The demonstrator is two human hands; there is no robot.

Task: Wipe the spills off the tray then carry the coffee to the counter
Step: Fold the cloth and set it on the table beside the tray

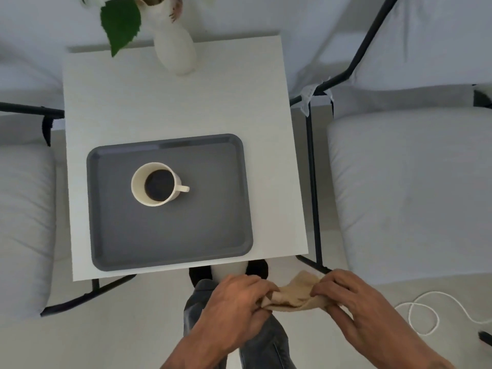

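A grey tray (186, 230) lies on the near half of a small white table (159, 107). A cream mug of black coffee (157, 184) stands upright on the tray's left middle, handle pointing right. No spill shows clearly on the tray. Below the table's near edge, my left hand (234, 302) and my right hand (348, 302) both grip a crumpled beige cloth (295, 294) stretched between them, held over my legs.
A white vase (174, 46) with a green leaf (119, 25) stands at the table's far edge. Pale cushioned chairs with black frames flank the table left (24, 214) and right (410, 187). A white cord (426, 312) loops on the floor at right.
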